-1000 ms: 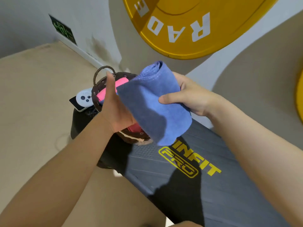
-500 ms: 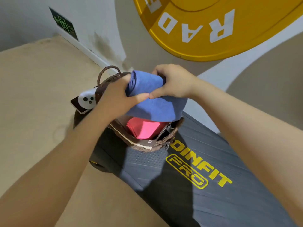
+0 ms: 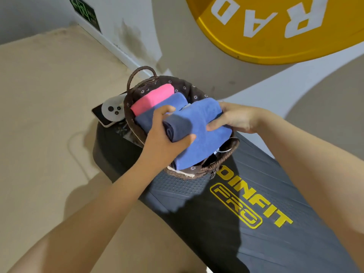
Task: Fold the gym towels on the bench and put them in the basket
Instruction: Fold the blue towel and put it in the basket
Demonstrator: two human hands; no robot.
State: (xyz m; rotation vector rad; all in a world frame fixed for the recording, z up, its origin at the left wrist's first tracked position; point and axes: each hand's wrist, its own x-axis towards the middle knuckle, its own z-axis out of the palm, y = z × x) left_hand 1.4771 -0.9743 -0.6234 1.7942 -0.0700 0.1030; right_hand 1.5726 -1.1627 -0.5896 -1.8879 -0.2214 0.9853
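**Blue towel held over the basket**

A phone (image 3: pixel 107 115) lies left of the brown wicker basket (image 3: pixel 222 160), which holds a pink towel (image 3: pixel 152 99) and a darker blue towel (image 3: pixel 157 113). The left hand (image 3: pixel 163 142) and right hand (image 3: pixel 236 119) each curl their grip around 1 folded blue towel (image 3: pixel 199 134) over the basket. The tabletop (image 3: pixel 256 223) is dark and padded; a yellow weight plate (image 3: pixel 275 26) hangs beyond.

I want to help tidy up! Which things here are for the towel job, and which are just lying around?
For the job: blue towel in both hands, left hand, right hand, pink towel, darker blue towel, basket, bench.

Just lying about: phone, yellow plate.
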